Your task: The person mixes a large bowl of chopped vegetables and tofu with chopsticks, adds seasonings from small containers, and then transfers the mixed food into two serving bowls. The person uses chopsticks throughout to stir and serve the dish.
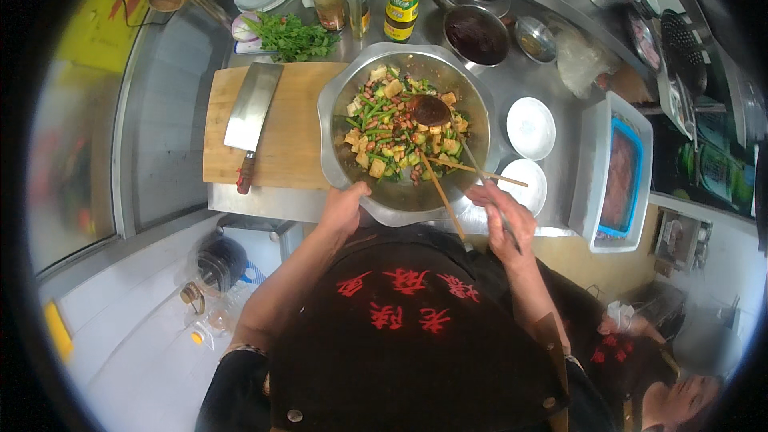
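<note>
A large steel bowl with a wavy rim holds a mix of tofu cubes, peanuts and chopped green vegetables. My left hand grips the bowl's rim at its near left side. In my right hand is the metal handle of a ladle, whose dark, sauce-coated bowl lies on the food. A pair of wooden chopsticks rests spread apart, tips in the food, the other ends past the near and right rim. To the left, a cleaver lies on a wooden cutting board.
Two white bowls stand right of the steel bowl, beside a tub of raw meat. Sauce bottles, cilantro and a pot of dark sauce stand behind. A co-worker is at the lower right.
</note>
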A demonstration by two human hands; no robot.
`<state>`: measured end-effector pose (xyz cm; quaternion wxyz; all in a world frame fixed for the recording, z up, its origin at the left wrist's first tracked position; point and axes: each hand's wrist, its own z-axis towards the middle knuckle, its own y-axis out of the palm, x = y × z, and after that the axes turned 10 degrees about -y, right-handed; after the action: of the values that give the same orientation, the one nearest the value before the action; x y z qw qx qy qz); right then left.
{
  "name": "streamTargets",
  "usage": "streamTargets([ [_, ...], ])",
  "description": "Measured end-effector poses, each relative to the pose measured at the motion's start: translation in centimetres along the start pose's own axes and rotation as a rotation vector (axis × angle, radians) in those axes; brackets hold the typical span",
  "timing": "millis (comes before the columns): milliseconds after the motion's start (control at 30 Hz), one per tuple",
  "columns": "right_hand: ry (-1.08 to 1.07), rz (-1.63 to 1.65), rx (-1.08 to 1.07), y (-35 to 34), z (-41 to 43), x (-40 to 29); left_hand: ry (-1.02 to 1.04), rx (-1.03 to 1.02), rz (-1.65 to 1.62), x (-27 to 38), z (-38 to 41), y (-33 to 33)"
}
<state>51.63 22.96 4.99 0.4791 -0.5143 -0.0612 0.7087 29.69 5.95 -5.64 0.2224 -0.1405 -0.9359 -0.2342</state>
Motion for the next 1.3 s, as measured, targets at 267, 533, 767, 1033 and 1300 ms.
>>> streamTargets([
  [267,-0.144,0.009,-0.133,1.9,1.5,5.7,-0.020,0.121,0.012,-1.5,-0.3,1.4],
  [533,-0.242,0.013,-0.264,-0.8,4.3,5.1,-0.039,0.175,-0.009,-1.6,-0.5,2.1],
  [767,-0.273,-0.058,-0.414,-8.5,4.1,-0.2,-0.051,0.179,0.068,-3.4,2.6,-1.2],
  [1033,0.717,0.407,-0.542,-14.1,5.2,-7.5,-0.062,0.065,0.071,-1.8,2.3,-0.5],
  [1300,-0.047,-0.266,-0.413,-6.5,4.3,-7.4,-0.039,-0.006,-0.042,-1.0,1.5,-0.5],
])
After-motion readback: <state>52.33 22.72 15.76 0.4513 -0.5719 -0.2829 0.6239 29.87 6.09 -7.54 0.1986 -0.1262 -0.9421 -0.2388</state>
